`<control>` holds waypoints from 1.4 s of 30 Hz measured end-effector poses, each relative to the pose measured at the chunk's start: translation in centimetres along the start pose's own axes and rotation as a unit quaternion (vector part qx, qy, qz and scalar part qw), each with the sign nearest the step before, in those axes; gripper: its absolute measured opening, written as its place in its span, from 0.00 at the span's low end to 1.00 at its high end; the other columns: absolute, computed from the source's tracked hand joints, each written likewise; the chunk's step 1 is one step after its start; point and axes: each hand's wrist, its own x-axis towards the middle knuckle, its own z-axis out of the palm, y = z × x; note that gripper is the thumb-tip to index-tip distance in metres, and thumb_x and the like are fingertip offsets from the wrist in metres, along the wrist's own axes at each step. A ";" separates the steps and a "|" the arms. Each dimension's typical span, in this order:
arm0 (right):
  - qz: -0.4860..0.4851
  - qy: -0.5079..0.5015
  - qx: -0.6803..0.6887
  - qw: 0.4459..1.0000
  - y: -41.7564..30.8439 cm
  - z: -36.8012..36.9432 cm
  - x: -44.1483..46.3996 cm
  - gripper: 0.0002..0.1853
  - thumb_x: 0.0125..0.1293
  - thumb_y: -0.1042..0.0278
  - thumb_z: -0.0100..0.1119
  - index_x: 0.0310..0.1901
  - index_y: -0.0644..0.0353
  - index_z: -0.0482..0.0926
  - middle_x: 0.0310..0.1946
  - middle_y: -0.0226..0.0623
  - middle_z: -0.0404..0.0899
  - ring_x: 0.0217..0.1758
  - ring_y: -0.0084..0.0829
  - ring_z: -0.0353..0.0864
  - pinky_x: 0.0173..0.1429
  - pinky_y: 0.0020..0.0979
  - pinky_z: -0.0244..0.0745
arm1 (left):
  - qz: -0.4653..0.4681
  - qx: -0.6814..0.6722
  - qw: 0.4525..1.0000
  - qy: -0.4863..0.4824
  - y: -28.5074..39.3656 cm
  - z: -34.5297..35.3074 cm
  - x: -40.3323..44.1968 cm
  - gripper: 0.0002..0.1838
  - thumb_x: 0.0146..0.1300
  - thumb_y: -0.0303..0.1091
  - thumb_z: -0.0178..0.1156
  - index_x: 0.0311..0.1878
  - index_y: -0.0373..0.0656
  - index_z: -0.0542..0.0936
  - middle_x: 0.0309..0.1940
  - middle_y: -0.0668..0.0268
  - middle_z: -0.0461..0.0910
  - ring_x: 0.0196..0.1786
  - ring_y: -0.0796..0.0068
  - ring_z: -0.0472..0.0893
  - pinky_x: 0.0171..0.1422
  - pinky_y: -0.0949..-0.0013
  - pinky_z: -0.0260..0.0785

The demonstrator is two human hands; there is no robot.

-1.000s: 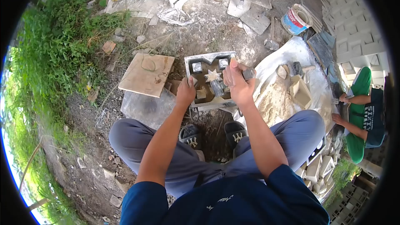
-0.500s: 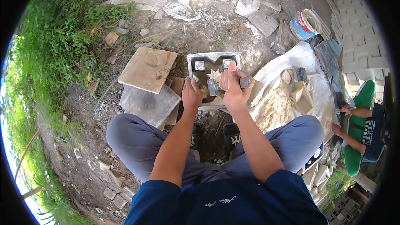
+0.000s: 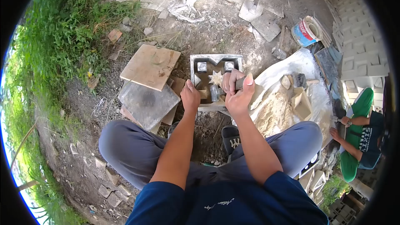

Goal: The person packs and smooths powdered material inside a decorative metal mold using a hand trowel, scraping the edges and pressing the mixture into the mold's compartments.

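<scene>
Between my feet and the rubble lies a metal mould (image 3: 216, 57) with a notched far wall. Inside it are grey square blocks (image 3: 201, 66), a pale star-shaped piece (image 3: 216, 78) and a shiny grey piece (image 3: 215, 93). My left hand (image 3: 190, 97) is closed at the mould's left wall, thumb up, its other fingers mostly hidden. Over the mould's right side, my right hand (image 3: 238, 100) is wrapped round a small grey block-like object (image 3: 239, 84), thumb raised. The fingers cover most of that object.
Left of the mould lie a tan tile (image 3: 150, 67) and a grey slab (image 3: 148, 105). To the right, a white sack (image 3: 300, 60) carries sandy powder (image 3: 273, 110). A bucket (image 3: 303, 32) stands beyond it. Another person (image 3: 368, 135) sits far right, near stacked pale blocks (image 3: 358, 41).
My right hand has turned and shifted slightly right and down, with the grey object still in it. My left hand stays at the mould's left wall. The view has shifted slightly.
</scene>
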 end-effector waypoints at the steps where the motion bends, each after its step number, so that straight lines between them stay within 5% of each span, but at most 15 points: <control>1: 0.007 0.000 0.001 1.000 -0.3 0.3 -0.3 0.39 0.69 0.23 0.39 0.18 0.54 0.58 0.15 0.26 0.54 0.21 0.23 0.51 0.28 0.29 0.45 | -0.009 -0.007 1.000 0.000 -0.1 -0.2 -0.3 0.29 0.81 0.49 0.35 0.40 0.32 0.75 0.36 0.35 0.79 0.45 0.27 0.75 0.48 0.37 0.64; 7: -0.029 -0.009 -0.031 0.999 3.2 -0.1 -0.6 0.43 0.68 0.22 0.46 0.17 0.59 0.56 0.14 0.26 0.55 0.18 0.20 0.53 0.24 0.28 0.43 | 0.011 0.000 1.000 0.017 -0.5 0.4 0.1 0.27 0.81 0.46 0.37 0.39 0.32 0.76 0.34 0.35 0.78 0.42 0.27 0.74 0.46 0.38 0.63; 9: -0.044 -0.057 0.013 0.997 3.8 -0.9 -0.1 0.40 0.70 0.28 0.50 0.16 0.59 0.56 0.14 0.26 0.56 0.18 0.21 0.54 0.24 0.28 0.44 | 0.025 0.006 0.999 0.025 -0.3 0.5 0.1 0.26 0.81 0.45 0.38 0.39 0.32 0.76 0.34 0.36 0.78 0.42 0.27 0.74 0.46 0.38 0.63; 12: 0.007 -0.001 0.071 0.997 0.7 -0.2 0.1 0.35 0.72 0.40 0.54 0.16 0.59 0.56 0.14 0.26 0.56 0.18 0.22 0.54 0.24 0.28 0.45 | 0.013 -0.002 1.000 0.010 -0.3 0.1 0.0 0.24 0.80 0.44 0.39 0.39 0.32 0.76 0.34 0.36 0.79 0.42 0.27 0.75 0.46 0.38 0.64; 35: 0.021 -0.020 0.009 1.000 2.0 1.2 -0.1 0.34 0.75 0.40 0.54 0.18 0.58 0.57 0.15 0.23 0.53 0.19 0.18 0.52 0.24 0.28 0.44 | -0.005 -0.026 0.999 0.045 -0.2 0.3 0.7 0.23 0.77 0.42 0.44 0.39 0.31 0.79 0.34 0.37 0.80 0.42 0.32 0.78 0.46 0.40 0.67; 39: -0.042 -0.069 0.017 0.997 0.0 2.0 0.2 0.34 0.76 0.42 0.53 0.18 0.57 0.57 0.15 0.22 0.53 0.19 0.17 0.52 0.23 0.28 0.43 | -0.041 -0.018 0.999 0.001 -0.8 -0.3 -0.2 0.26 0.78 0.47 0.43 0.42 0.31 0.80 0.36 0.37 0.80 0.45 0.31 0.78 0.48 0.42 0.67; 42: -0.025 -0.077 -0.033 0.996 2.1 1.0 0.5 0.34 0.78 0.41 0.49 0.18 0.57 0.56 0.15 0.23 0.53 0.19 0.18 0.52 0.24 0.28 0.44 | -0.006 -0.031 0.998 0.047 -0.7 0.2 0.3 0.25 0.78 0.44 0.44 0.36 0.29 0.78 0.33 0.37 0.80 0.43 0.30 0.78 0.46 0.39 0.67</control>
